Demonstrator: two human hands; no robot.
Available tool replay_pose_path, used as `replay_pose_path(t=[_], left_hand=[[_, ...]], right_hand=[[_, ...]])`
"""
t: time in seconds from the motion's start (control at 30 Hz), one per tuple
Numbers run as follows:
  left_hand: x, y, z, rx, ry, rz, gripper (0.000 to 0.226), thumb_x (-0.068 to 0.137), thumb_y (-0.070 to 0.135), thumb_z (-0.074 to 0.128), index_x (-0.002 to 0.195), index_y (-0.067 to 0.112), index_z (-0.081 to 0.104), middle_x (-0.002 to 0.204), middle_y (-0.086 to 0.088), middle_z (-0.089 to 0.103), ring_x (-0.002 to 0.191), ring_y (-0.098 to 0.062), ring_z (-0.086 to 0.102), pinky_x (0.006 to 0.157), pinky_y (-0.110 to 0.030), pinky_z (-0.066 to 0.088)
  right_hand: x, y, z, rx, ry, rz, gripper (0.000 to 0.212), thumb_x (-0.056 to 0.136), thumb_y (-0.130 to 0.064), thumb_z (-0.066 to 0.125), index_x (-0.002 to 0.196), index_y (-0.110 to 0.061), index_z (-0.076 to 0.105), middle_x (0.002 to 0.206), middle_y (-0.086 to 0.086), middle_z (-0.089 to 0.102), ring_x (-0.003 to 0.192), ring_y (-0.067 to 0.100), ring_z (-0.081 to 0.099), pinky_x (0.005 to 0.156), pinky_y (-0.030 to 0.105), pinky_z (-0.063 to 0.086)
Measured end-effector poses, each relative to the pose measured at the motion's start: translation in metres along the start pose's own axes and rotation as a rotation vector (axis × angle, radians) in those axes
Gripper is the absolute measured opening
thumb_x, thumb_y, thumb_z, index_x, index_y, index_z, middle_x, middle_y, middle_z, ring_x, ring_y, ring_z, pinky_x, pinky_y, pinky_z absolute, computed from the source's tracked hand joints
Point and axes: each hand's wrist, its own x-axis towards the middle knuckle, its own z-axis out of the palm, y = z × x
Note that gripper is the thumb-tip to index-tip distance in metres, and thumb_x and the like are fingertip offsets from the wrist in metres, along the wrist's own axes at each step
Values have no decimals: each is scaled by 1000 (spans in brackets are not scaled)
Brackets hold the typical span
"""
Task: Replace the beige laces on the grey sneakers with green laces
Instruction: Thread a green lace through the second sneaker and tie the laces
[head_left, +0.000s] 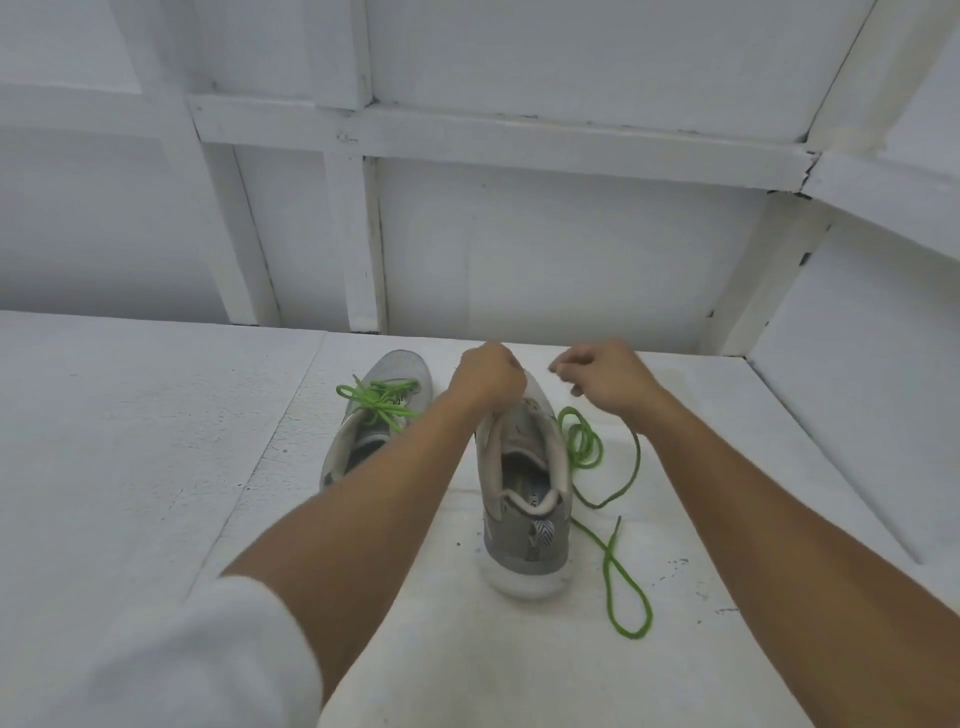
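Note:
Two grey sneakers stand on the white table. The left sneaker (384, 410) is laced and tied with a bright green lace (376, 397). The right sneaker (524, 499) has its heel towards me, and no lace shows in its eyelets. My left hand (488, 376) is closed over the front of this sneaker, and what its fingers grip is hidden. My right hand (605, 379) hovers just right of the toe, with thumb and finger pinched on a dark tip of the loose green lace (587, 447). That lace coils beside the sneaker and trails towards me in a loop.
The white table (156, 467) has a seam running diagonally left of the sneakers. A white panelled wall (519, 234) rises behind the table, and a slanted white board (857, 389) closes off the right side. Small dark specks lie near the lace loop.

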Motion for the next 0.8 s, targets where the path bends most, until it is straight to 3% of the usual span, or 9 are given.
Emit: replay_pose_path(t=[0.07,0.17,0.27,0.43,0.8], left_hand=[[19,-4,6,130,-70,-30,27,90,12,51,108,8,70,111,-8,69,100,-25,63,86,-35,54],[33,-9,16,254,-139,-7,28,89,21,57,113,11,68,114,-5,67,105,-24,61,85,-30,51],[40,-14,23,264,-145,-9,31,88,26,61,116,13,68,115,-5,65,107,-23,60,82,-27,49],[46,-20,29,237,-129,-25,31,87,27,66,113,12,70,113,-5,67,107,-22,62,92,-31,52],[44,-24,41,107,-22,-96,27,76,25,70,101,17,72,97,-2,70,95,-20,63,75,-27,55]], right_hand=[[5,8,13,-55,-13,28,9,89,-13,63,87,-16,71,88,0,69,69,14,63,60,20,44],[9,16,25,-95,12,46,9,87,-11,64,82,-16,69,88,3,69,79,18,62,59,19,41],[13,21,30,-149,29,53,8,87,-12,65,84,-15,71,91,3,69,83,16,59,63,20,39],[16,27,32,-199,11,68,8,88,-12,65,85,-15,72,93,6,70,85,19,62,67,22,42],[21,26,37,-368,-41,-1,12,88,-13,60,82,-20,68,94,5,69,86,25,63,79,34,54]])
